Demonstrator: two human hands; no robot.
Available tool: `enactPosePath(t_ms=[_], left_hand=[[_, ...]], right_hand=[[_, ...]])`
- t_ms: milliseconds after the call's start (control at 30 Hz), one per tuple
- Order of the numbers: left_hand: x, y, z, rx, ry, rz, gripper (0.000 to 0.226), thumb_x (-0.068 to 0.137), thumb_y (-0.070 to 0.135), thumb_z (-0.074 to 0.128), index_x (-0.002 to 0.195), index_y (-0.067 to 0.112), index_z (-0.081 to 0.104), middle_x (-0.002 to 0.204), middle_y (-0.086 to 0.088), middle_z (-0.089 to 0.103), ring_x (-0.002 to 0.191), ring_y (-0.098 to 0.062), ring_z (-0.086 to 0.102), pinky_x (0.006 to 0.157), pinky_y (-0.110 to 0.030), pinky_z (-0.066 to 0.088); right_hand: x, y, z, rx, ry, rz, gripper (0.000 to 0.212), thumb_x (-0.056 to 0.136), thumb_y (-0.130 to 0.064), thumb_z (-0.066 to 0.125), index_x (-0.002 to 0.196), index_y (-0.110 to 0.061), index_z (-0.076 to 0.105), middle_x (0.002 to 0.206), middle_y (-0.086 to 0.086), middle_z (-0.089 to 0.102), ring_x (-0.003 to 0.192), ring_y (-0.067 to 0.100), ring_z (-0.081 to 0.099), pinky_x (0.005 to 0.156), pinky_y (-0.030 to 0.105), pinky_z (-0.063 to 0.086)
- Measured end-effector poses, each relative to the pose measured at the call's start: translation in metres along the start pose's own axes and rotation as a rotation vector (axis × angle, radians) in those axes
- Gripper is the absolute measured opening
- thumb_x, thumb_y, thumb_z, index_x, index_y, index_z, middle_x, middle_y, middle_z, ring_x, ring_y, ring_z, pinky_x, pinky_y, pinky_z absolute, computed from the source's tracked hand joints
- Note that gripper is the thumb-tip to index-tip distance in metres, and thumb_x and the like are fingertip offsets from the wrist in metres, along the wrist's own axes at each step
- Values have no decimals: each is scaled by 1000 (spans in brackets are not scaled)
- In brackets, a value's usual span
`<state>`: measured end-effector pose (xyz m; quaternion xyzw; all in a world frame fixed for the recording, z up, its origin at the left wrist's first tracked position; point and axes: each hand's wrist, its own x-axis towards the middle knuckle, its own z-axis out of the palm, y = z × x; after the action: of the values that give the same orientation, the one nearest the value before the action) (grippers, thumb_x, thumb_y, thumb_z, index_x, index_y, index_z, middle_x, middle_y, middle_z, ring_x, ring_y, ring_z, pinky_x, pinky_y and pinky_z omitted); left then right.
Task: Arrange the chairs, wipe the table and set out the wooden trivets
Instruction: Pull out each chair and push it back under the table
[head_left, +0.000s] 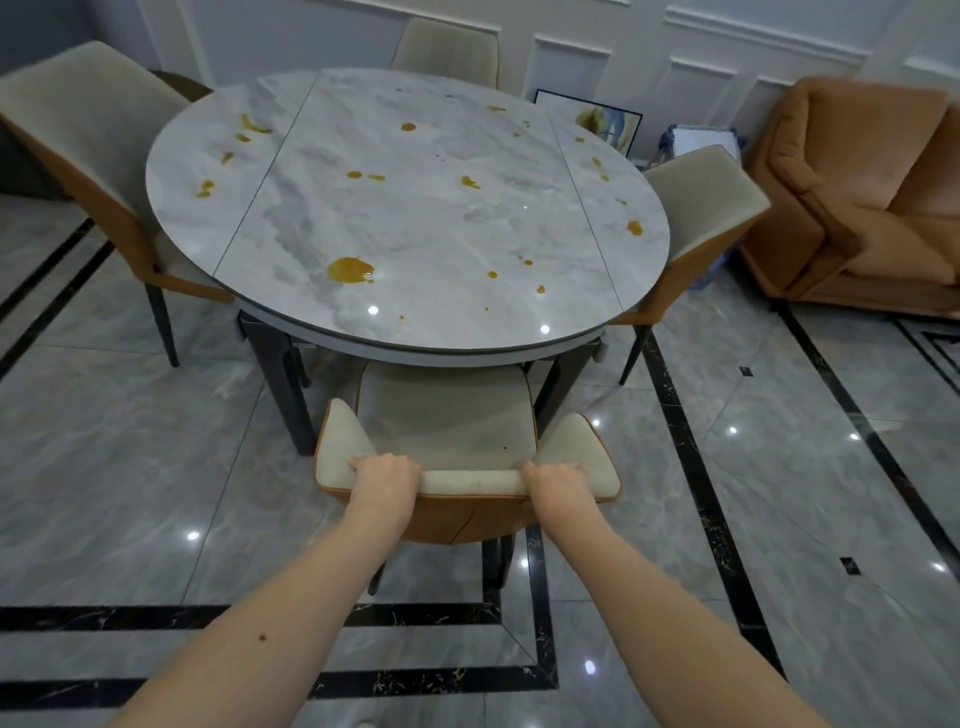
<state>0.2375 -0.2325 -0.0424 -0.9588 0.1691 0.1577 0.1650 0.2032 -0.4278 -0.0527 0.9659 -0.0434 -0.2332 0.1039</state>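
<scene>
Home dining room: table (519, 208), sofa (857, 197)

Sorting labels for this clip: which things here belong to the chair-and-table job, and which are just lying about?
Job: near chair, gripped by left hand and right hand; three other chairs; stained table.
Lying about: orange sofa, framed picture against the wall.

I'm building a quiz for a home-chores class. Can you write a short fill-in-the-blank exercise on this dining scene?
1. Both hands, the left hand and the right hand, grip the top of the near chair's ____.
2. The round table is spattered with ____ coloured spills.
3. In all, ____ chairs stand around the table.
4. An orange ____ stands at the right.

Missing words: backrest; yellow; four; sofa
</scene>
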Motion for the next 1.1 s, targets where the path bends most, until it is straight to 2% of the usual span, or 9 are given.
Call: enactPosePath(t_ms=[200,400,733,1100], left_hand=[[20,-14,-13,-25,50,-14,26,93,8,50,113,20,59,113,0,63,107,-20,60,92,-37,44],[34,-28,-5,-76,10,-89,25,90,13,58,115,19,55,113,0,63,108,-20,59,101,-41,40],[26,-34,11,-77,62,-96,20,89,13,55,108,21,54,104,1,66,97,-19,63,85,-33,41],[23,-31,14,-59,82,-133,21,89,13,57,108,18,54,102,-1,67,95,-22,63,88,-36,39]], right_hand=[[26,1,-19,16,0,9,34,91,-13,55,123,-13,45,117,8,60,109,32,57,100,53,40],[44,-17,-20,27,54,0,30,90,-15,57,118,-14,47,113,7,61,106,32,59,99,53,40],[37,-26,-17,37,59,22,26,90,-12,55,116,-14,51,110,5,64,102,28,60,97,48,39],[32,-30,-18,26,34,35,31,91,-14,57,120,-14,48,113,6,62,107,29,58,101,52,38]])
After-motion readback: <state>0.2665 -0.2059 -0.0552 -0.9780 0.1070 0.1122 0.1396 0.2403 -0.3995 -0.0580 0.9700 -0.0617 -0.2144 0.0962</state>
